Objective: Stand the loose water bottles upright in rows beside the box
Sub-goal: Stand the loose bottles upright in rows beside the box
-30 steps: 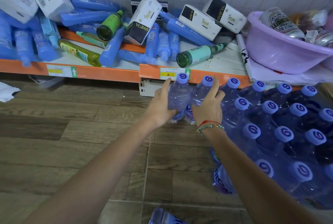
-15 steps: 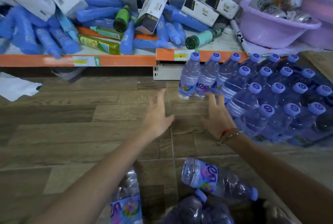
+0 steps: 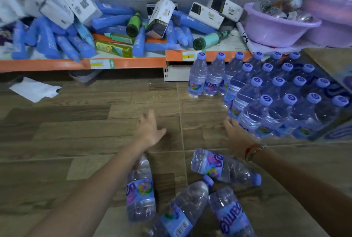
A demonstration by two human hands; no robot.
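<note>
Several clear water bottles with purple caps stand upright in rows (image 3: 266, 91) on the wood-look floor at the right. The two leftmost upright bottles (image 3: 198, 76) stand at the front of the shelf base. Several loose bottles lie on their sides near me: one under my left forearm (image 3: 140, 191), one below my right hand (image 3: 224, 168), two more at the bottom (image 3: 182, 212). My left hand (image 3: 150, 130) hovers over bare floor, fingers spread, empty. My right hand (image 3: 236, 133) is open beside the nearest upright bottle, holding nothing.
A low orange-edged shelf (image 3: 122, 63) at the back carries tumbled blue tubes, green bottles and white cartons. A lilac basin (image 3: 276, 27) with cans sits at its right end. White paper (image 3: 34, 89) lies on the floor at the left. A box edge (image 3: 341, 133) shows at far right.
Both hands have let go of the two bottles now standing by the shelf and have drawn back toward me. The view has tilted down, showing more bottles lying on the floor.
</note>
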